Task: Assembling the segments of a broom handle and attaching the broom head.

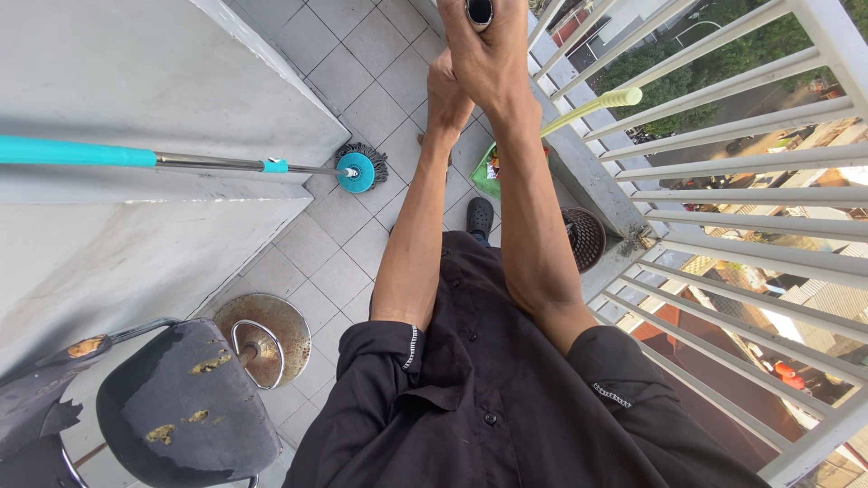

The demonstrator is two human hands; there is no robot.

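Both hands wrapped round a dark pole [478,11] up top: right hand [493,54] high, left hand [448,95] just under it, touching. Below on tiled floor [325,262]: teal spin mop [360,170], green dustpan [488,172], brown basket [586,237] by railing [723,136], worn stool [185,407] bottom left.

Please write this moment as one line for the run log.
right hand: grips black handle end | left hand: lower on the same handle | mop: leans on wall | stool: left

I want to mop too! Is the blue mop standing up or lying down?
Standing, tilted: the mop has its head on the floor tiles and its handle leaning against the wall.
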